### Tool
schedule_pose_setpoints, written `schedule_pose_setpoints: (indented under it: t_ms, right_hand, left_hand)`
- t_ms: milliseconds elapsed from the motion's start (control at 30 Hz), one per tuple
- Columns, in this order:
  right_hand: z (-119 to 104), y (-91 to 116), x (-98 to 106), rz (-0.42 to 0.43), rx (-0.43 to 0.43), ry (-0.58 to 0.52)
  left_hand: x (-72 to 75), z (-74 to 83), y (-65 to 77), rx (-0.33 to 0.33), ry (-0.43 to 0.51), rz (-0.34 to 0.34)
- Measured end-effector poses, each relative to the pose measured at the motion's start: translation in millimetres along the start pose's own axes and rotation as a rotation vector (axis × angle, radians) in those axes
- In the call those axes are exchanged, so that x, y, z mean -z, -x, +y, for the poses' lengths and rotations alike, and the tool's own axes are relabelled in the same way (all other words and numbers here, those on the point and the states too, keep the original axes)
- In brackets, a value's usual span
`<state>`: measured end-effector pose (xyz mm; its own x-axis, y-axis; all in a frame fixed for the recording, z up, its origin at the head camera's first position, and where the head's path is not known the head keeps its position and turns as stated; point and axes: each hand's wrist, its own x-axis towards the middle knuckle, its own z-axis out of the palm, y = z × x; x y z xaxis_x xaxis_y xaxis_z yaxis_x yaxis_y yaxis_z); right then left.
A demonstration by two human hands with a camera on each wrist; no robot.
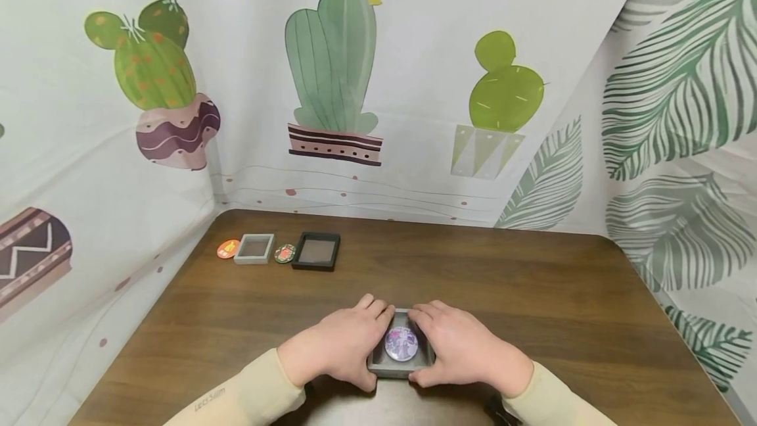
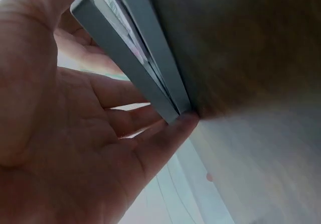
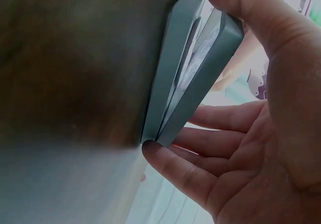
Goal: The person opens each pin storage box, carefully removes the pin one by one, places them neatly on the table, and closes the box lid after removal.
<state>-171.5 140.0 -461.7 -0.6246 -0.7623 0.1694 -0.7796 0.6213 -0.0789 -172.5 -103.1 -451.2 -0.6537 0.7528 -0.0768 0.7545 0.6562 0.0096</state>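
A grey square display frame (image 1: 395,373) lies near the front of the table between both hands. Within it shows a round purple badge (image 1: 401,344). My left hand (image 1: 340,346) grips the frame's left side, thumb at the near corner and fingers toward the far one. On the opposite side my right hand (image 1: 464,352) holds it the same way. Both wrist views show the frame's halves parted like a wedge, wide at the thumb end and meeting at the far end. The upper half (image 2: 125,61) tilts above the lower half (image 3: 168,73), with clear film between.
At the back left stand a light grey frame (image 1: 254,261) and a black frame (image 1: 313,267). An orange round badge (image 1: 228,248) and a dark patterned badge (image 1: 284,254) lie beside them. Cactus-print cloth (image 1: 414,84) hangs behind the brown table (image 1: 503,268).
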Motion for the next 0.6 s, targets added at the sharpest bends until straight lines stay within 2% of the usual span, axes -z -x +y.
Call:
schedule_pose_setpoints:
  t_ms: [333, 500, 600]
  right_hand:
    - [12.1, 4.4, 4.0, -0.004, -0.022, -0.101]
    - [11.4, 2.5, 5.4, -0.020, -0.028, -0.146]
    - [11.6, 2.4, 6.8, -0.028, -0.040, -0.168]
  left_hand:
    - [0.5, -8.4, -4.8, -0.005, 0.133, -0.018]
    - [2.6, -9.4, -0.8, 0.016, 0.165, -0.048]
    - [1.1, -9.8, -0.1, 0.018, 0.176, -0.044]
